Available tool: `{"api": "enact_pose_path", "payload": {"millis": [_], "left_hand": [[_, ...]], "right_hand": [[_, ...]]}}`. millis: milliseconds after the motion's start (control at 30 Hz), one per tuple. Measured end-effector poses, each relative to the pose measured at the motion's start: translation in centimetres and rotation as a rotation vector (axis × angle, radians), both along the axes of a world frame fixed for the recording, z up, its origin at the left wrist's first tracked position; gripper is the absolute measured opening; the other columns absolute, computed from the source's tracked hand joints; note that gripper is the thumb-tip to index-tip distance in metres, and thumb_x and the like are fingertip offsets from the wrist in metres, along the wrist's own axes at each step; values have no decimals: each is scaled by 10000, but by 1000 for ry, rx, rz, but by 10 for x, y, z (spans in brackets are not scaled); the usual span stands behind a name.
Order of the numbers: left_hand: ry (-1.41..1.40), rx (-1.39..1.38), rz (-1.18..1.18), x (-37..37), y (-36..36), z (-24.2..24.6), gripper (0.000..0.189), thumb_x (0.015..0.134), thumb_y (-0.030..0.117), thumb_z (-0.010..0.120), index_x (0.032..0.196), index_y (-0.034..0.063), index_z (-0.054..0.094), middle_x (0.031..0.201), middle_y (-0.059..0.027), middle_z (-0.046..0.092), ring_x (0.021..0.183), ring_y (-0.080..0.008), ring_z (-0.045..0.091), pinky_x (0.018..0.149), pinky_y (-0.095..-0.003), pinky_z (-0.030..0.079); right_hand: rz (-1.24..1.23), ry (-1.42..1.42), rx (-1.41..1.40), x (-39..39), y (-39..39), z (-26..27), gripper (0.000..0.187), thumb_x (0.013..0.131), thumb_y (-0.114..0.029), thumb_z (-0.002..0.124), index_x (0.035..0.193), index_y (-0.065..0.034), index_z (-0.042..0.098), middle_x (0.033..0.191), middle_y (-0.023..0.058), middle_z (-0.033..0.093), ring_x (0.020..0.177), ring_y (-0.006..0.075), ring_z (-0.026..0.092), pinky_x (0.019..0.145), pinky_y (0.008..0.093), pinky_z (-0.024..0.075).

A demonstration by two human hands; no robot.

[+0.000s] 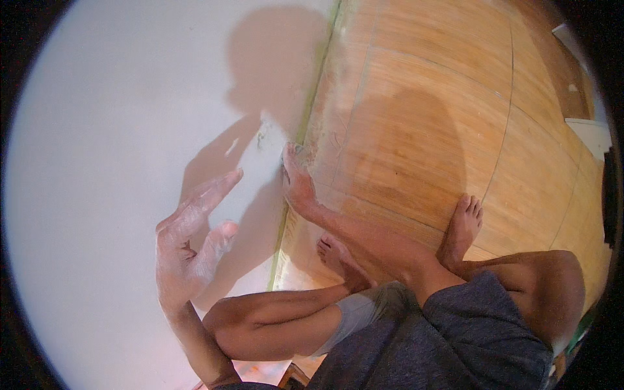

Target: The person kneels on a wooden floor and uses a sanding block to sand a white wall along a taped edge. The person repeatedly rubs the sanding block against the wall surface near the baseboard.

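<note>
My left hand point(190, 243) is held in front of the white wall point(97, 170), with fingers extended, the thumb apart and nothing in it. Pale dust coats its skin. I cannot tell whether it touches the wall. My right hand point(298, 183) reaches down to the foot of the wall, its fingers closed around a small greyish thing point(301, 155) that is mostly hidden. A narrow green strip point(317, 78) runs along the joint between wall and floor, right by those fingers. Just beside them, a rough grey mark point(263, 136) shows on the wall.
Whitish dust and smears lie on the wood-look floor point(404, 146) along the wall. My bare feet point(468, 219) and bent knees point(234, 321) are close to my hands. Pale objects point(587, 134) stand at the far right. My shadow falls across wall and floor.
</note>
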State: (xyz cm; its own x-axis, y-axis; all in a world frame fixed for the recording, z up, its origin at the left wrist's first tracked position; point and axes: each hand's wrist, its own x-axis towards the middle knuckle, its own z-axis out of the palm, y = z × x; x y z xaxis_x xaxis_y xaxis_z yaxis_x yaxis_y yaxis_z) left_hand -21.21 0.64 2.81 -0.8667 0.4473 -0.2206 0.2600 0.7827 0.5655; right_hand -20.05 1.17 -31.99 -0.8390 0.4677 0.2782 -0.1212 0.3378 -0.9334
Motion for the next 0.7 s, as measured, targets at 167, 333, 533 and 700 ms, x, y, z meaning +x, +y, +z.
{"api": "enact_pose_path", "payload": {"millis": [167,333,533,700], "left_hand": [[-13,-5,12,3,-3,1,458,888,235,706,1288,20,647,1271,-176,666,1220,-304,607,1049,-410,441],[7,49,3,1,-15,-4,453,892,264,707,1274,23,658,1263,-177,671,1214,-308,611,1050,-408,443],[-12,45,21,-2,-14,-9,485,874,305,728,1269,32,664,1260,-157,677,1219,-301,611,1052,-415,445],[-19,40,16,-2,-15,-10,491,870,320,732,1266,38,667,1261,-152,677,1219,-302,610,1052,-419,448]], "right_hand": [[102,-394,-390,-18,29,-18,459,935,-126,550,1391,-70,540,1209,215,661,912,356,709,807,417,546],[64,-462,-847,-68,68,-40,300,911,-267,686,1146,-83,718,975,91,744,828,216,700,766,361,538],[145,-540,-672,-57,68,-34,287,867,-232,742,1058,-20,705,944,56,723,804,150,662,738,321,536],[5,-610,-713,-70,67,-53,278,853,-174,725,1084,-30,664,968,67,710,833,160,663,749,328,540]]}}
